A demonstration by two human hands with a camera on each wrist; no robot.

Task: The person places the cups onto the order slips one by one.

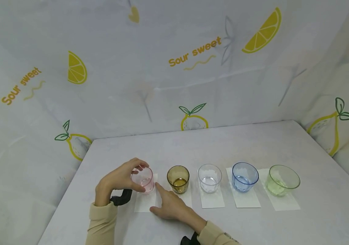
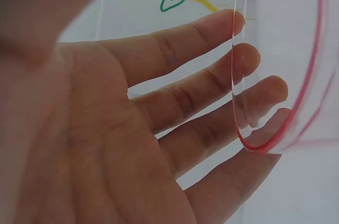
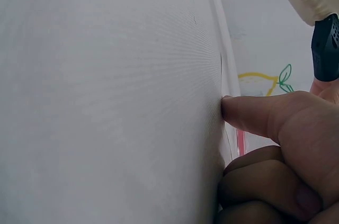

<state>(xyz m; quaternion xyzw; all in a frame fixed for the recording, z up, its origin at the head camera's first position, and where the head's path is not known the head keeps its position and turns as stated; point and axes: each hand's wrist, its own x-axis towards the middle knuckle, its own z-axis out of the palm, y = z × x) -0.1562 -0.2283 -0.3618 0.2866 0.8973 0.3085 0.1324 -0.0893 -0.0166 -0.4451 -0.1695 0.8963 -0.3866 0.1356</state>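
My left hand (image 1: pixel 120 177) holds a clear pink glass (image 1: pixel 146 182) from its left side, thumb low at the front and fingers near the rim. In the left wrist view, the fingertips (image 2: pixel 246 60) lie against the glass's wall near its red-tinted rim. The glass overlaps a white paper sheet (image 1: pixel 145 203). Beside it, my right hand (image 1: pixel 171 205) rests low over the sheet's right edge. Its index finger points toward the glass's base and its thumb toward the sheet's front. In the right wrist view, the thumb (image 3: pixel 251 113) touches the white surface, other fingers bent below.
To the right, in a row, stand an amber glass (image 1: pixel 178 178), a colourless glass (image 1: pixel 210 178), a blue glass (image 1: pixel 244 178) and a pale green glass (image 1: pixel 282 180), with white sheets under them. A lemon-printed cloth (image 1: pixel 150 68) hangs behind the white table (image 1: pixel 223 143).
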